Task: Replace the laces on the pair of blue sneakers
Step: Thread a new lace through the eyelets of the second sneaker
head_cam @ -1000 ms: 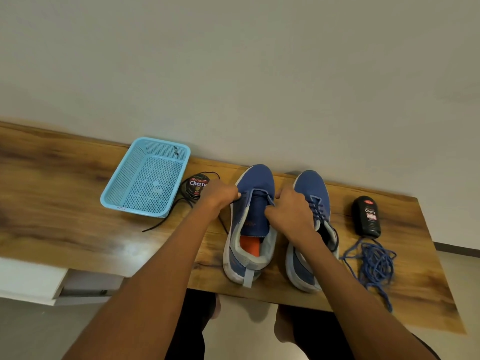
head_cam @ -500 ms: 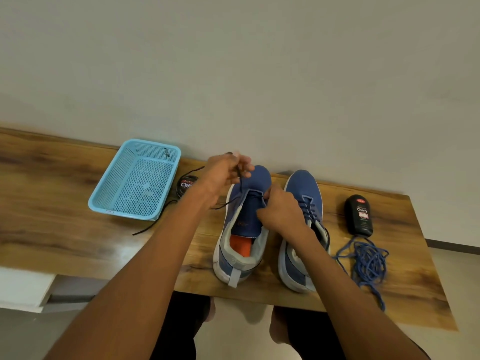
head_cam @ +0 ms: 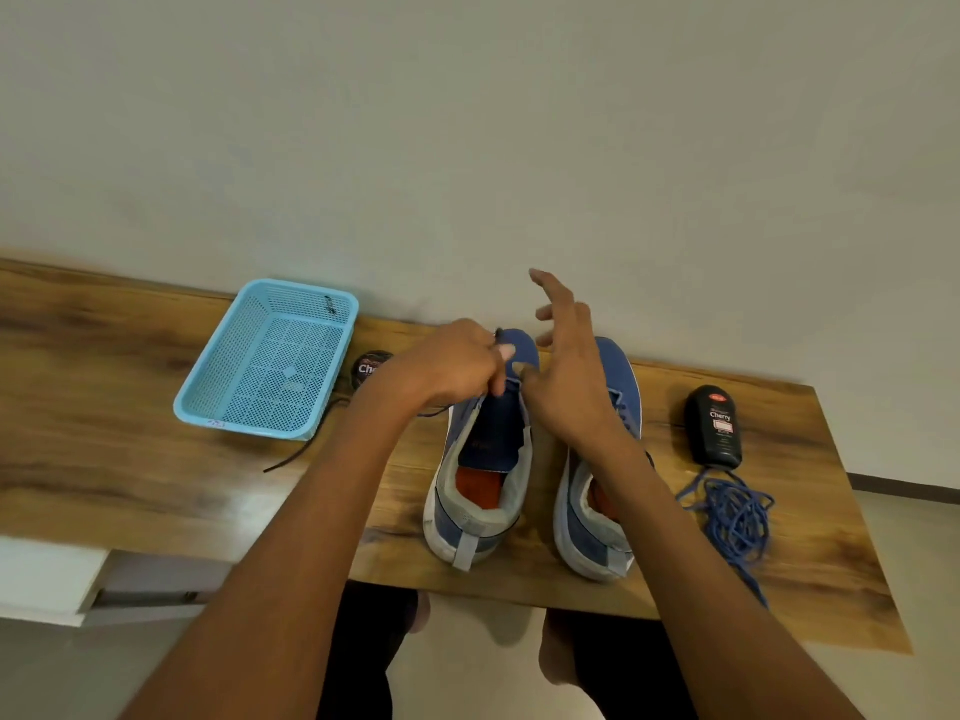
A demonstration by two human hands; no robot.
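A plain pale wall backs a wooden counter (head_cam: 130,459), on which the pair of blue sneakers is set toes to the wall. At the toe end of the left sneaker (head_cam: 485,459) a dark lace (head_cam: 298,454) is pinched in the curled fingers of the left hand (head_cam: 452,368); the lace's tail is trailed out past the polish tin (head_cam: 371,366) on that sneaker's left. The right hand (head_cam: 566,376) is held wide above the gap between the left sneaker and the right sneaker (head_cam: 605,454), fingers spread, nothing gripped. With no hand steadying it, the left sneaker could be dragged or tipped by a hard pull on the lace. The loose tail could be caught on the tin or the blue basket (head_cam: 270,361) further left. The blue laces (head_cam: 735,517) heaped beyond the right sneaker could be swept off the counter edge by the right forearm.
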